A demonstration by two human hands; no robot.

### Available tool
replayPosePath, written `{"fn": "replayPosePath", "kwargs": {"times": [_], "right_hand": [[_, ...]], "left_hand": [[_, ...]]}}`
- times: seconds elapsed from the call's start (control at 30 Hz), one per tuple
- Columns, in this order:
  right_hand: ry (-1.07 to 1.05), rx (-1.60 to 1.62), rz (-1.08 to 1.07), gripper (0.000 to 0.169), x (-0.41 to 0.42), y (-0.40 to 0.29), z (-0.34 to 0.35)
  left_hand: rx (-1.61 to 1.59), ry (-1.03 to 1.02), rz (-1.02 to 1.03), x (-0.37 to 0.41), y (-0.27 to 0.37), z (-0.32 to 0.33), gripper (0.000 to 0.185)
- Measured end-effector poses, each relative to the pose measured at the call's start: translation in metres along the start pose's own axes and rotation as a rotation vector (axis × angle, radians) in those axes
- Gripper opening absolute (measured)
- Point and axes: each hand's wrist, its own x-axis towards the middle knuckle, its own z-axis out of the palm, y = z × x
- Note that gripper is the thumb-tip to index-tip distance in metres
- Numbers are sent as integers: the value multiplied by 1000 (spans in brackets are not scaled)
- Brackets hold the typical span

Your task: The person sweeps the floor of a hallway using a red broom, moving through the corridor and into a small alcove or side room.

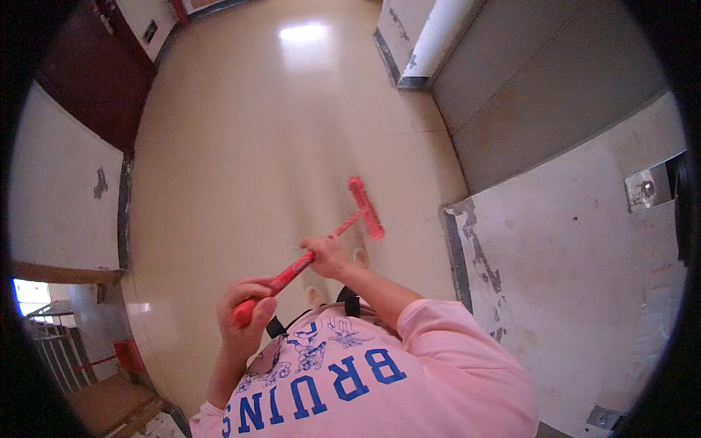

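Note:
A red-handled broom or mop [293, 272] slants across the front of my body. My left hand [243, 306] wraps around the thick top end of the handle, close to my chest. Farther down, my right hand [328, 256] grips the same handle just above its thinner lower part. The long red head [366, 208] is at floor level ahead of my feet, a little to the right; whether it presses on the floor I cannot tell. Under my right hand, part of a foot [359, 255] shows on the shiny beige tiled floor [230, 164].
Grey metal doors [536, 82] stand on the right, beside a scuffed white wall [547, 274] with a metal button panel [647, 189]. A dark red door [96, 65] is on the left. Lower left, an opening shows a metal railing [63, 356] and a red box [129, 356].

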Motion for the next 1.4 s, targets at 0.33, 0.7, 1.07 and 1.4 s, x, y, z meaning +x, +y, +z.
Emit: {"fn": "replayPosePath", "kwargs": {"times": [0.33, 0.7, 1.07, 1.4], "right_hand": [[55, -164, 346, 21, -60, 179, -93], [-22, -122, 431, 18, -54, 247, -108], [-98, -139, 269, 16, 15, 197, -77], [-220, -73, -15, 17, 74, 91, -16]], "left_hand": [[-190, -416, -309, 87, -39, 160, 16], [-234, -361, -465, 134, -55, 223, 18], [-216, -128, -387, 127, -50, 155, 17], [-123, 202, -361, 83, -43, 49, 12]]}}
